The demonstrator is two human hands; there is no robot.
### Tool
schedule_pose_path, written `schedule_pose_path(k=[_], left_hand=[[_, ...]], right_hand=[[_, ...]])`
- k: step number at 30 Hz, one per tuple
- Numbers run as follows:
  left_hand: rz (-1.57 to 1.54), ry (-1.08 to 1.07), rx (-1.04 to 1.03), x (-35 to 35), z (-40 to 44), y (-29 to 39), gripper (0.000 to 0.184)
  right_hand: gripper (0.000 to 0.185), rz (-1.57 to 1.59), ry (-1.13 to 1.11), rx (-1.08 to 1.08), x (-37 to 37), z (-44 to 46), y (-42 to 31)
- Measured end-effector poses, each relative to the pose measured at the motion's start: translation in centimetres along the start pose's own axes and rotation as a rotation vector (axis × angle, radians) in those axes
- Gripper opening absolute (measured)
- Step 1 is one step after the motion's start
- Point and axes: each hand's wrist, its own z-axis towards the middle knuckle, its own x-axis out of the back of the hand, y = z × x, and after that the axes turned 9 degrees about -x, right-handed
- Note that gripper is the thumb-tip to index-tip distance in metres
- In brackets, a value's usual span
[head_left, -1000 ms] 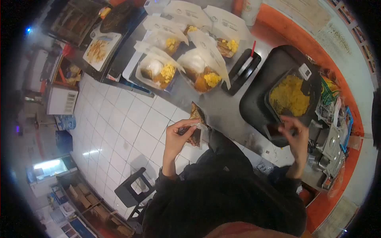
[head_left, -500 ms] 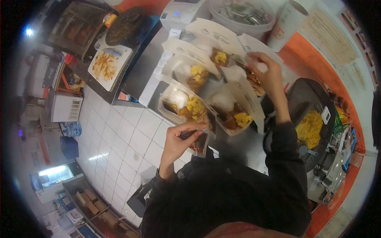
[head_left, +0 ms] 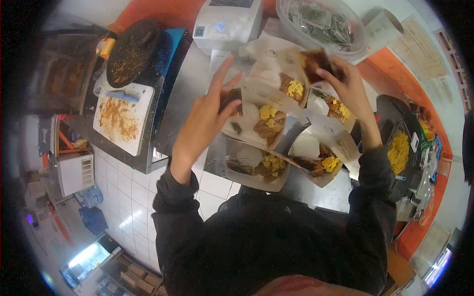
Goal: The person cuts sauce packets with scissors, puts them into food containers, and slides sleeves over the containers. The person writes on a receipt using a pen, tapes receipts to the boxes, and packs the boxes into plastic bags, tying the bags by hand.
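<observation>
Several open paper food boxes stand close together on the metal counter, holding white rice, yellow crumbly topping and brown pieces of food. My left hand (head_left: 200,121) is over the left boxes, its thumb and fingers closed on a small dark sachet (head_left: 230,101), with the index finger stretched upward. At the back, my right hand (head_left: 351,89) pinches a clear packet of dark brown sauce (head_left: 316,65) by its right side, above the rear box (head_left: 281,49). Nearest me are a front left box (head_left: 259,167) and a front right box (head_left: 318,155).
A white label printer (head_left: 227,24) and a tub of small packets (head_left: 323,24) stand behind the boxes. On the left lie a stained cutting board (head_left: 123,118) with a blue-handled knife (head_left: 122,96). A tray of yellow food (head_left: 398,153) sits to the right.
My left hand has risen from the front left box, carrying the dark sachet up and back. My right hand has shifted backward and now holds a sauce packet. The view has shifted.
</observation>
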Motion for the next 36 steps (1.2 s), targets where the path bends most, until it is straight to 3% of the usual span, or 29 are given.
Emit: schedule_pose_path(k=[1,3,5,7,9,12,14,16,17,18,19,21,23,25,26,27,29,30,33,36], left_hand=[[0.049,-0.101,-0.051,0.4,0.7,-1.7,0.071],[0.084,-0.206,-0.1,0.6,1.6,-4.2,0.069],[0.035,-0.412,-0.091,0.3,2.2,-5.9,0.058],[-0.142,-0.443,-0.066,-0.5,2.4,-8.1,0.051],[-0.326,-0.477,-0.039,-1.9,2.0,-11.2,0.045],[-0.177,-0.511,0.027,-2.3,1.1,-14.2,0.045],[0.299,-0.214,-0.358,-1.5,-0.3,-12.5,0.036],[0.106,-0.006,-0.085,-0.2,-2.7,-11.3,0.027],[0.057,-0.008,0.102,0.9,-4.7,-11.3,0.022],[0.016,-0.003,0.292,2.4,-6.9,-11.5,0.02],[-0.057,-0.093,0.476,3.9,-9.9,-12.9,0.024],[-0.183,-0.294,0.823,5.3,-17.3,-16.7,0.036],[-0.21,-0.448,1.158,3.6,-23.8,-17.9,0.046],[-0.357,-0.424,1.308,0.2,-32.4,-21.6,0.045],[-0.423,-0.393,1.305,-2.4,-38.0,-24.1,0.041],[-0.479,-0.172,1.268,-5.6,-43.0,-24.4,0.04],[-0.391,-0.032,1.289,-12.0,-48.7,-23.2,0.039],[-0.344,-0.071,1.333,-14.3,-50.5,-22.3,0.038],[-0.272,-0.149,1.403,-15.8,-52.8,-20.2,0.036],[-0.248,-0.146,1.379,-15.4,-52.9,-19.9,0.035]], right_hand=[[0.027,-0.002,0.001,-0.016,-0.9,1.7,0.7],[0.033,-0.174,-0.211,0.133,-4.2,4.3,2.9],[0.033,-0.242,-0.298,0.057,-6.5,5.1,4.5],[0.033,-0.305,-0.373,-0.017,-6.8,4.6,4.5],[0.033,-0.461,0.002,0.216,-5.5,2.2,3.0],[0.034,-0.412,0.199,0.058,-1.8,-3.5,-0.5],[0.024,-0.405,0.335,0.024,-0.4,-9.0,-1.8],[0.019,-0.371,0.382,-0.012,-0.2,-15.7,-0.2],[0.012,-0.372,0.428,-0.023,-0.9,-19.8,2.5],[0.007,-0.214,0.401,-0.198,-2.3,-23.4,3.6],[0.004,-0.139,0.388,-0.312,-3.9,-27.3,5.8],[0.021,0.0,0.31,-0.752,-7.6,-35.6,10.3],[0.025,0.363,0.401,-1.046,-11.8,-41.4,13.7],[0.027,0.436,0.34,-1.084,-15.3,-45.6,18.5],[0.026,0.195,0.356,-0.969,-18.9,-49.1,23.6],[0.025,-0.062,0.391,-0.866,-22.3,-52.4,28.6],[0.024,-0.156,0.188,-0.869,-22.9,-54.2,31.7],[0.023,-0.143,0.01,-0.916,-21.9,-54.2,32.0],[0.022,-0.126,-0.449,-0.975,-19.4,-53.2,31.9],[0.02,-0.185,-0.704,-0.911,-19.8,-52.6,32.7]])
